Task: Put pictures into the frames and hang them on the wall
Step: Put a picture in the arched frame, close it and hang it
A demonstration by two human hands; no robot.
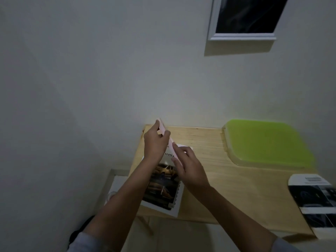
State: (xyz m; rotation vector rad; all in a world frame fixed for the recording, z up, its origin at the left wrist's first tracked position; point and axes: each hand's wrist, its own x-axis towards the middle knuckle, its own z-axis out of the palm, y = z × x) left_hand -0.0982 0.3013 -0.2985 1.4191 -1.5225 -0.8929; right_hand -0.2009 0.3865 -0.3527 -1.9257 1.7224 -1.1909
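From the head camera, both hands meet over the left end of the table (pixel 227 180). The left hand (pixel 156 142) is curled, thumb and fingers pinching the upper end of a pink frame (pixel 162 127); the right hand (pixel 190 167) grips the lower end of the same frame, its forefinger laid straight along the edge and its thumb tucked against the near side. How far the remaining right fingers wrap round cannot be told.

The pink frame is held edge-on, clear of the table top, slanting from upper left to lower right between the two hands; only a thin pale pink strip of it shows, partly covered by the fingers. Directly beneath the hands a car picture (pixel 163 190) lies flat on the table; it is a glossy print of yellow cars with a white border, and the left forearm crosses its near left corner.

The table is light wood with visible grain, set against a plain pale wall (pixel 109 70). A lime green lid (pixel 267 144), rounded at the corners and smooth like plastic, lies at the far right of the table; a black-and-white picture (pixel 316 202) lies near the right edge. A white moulded frame (pixel 241 36) with a dark picture in it hangs on the wall, upper right; a white rectangular rim (pixel 107 186) sits low beside the table's left side, what it is unclear. Grey sleeves (pixel 85 242) show at the bottom.
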